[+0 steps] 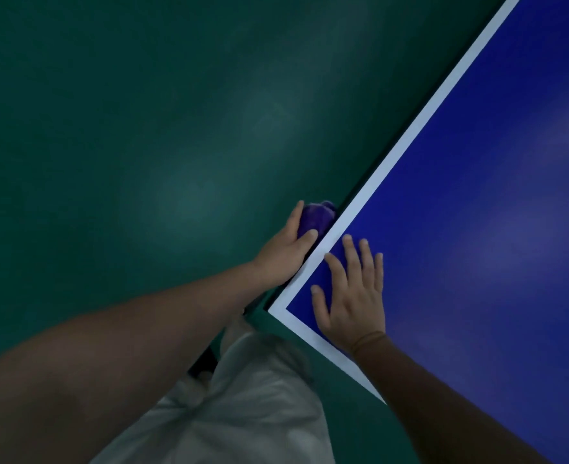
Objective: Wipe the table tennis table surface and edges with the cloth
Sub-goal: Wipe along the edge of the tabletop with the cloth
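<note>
**deskjockey_07:** Watching the head feed from my end. Nearest the camera I've got pale trousers (243, 396) at the bottom, then both bare forearms reaching up into frame. The right hand (351, 289) lies flat, palm down, on the blue surface (477, 229) just inside the corner. Its fingers (363, 259) are straight and slightly spread, thumb angled out toward the white border line (390, 162), index tip touching or nearly on it.

**pingpong_lurker:** And the left? Where's the cloth?

**deskjockey_07:** The left hand (283, 252) is off the top, down alongside the side edge just past the corner. It grips the cloth (315, 217), fingers curled round it, thumb lying across the near side. The cloth is a bunched purple wad, pressed against the dark edge just below the white line. Only its far end pokes out beyond the hand; the rest is hidden, so I can't tell how big or how folded it is.

**pingpong_lurker:** Anything further out?

**deskjockey_07:** Just dark green floor (125, 145) on the left and the blue top running away to the upper right, with soft light patches on it.
</note>
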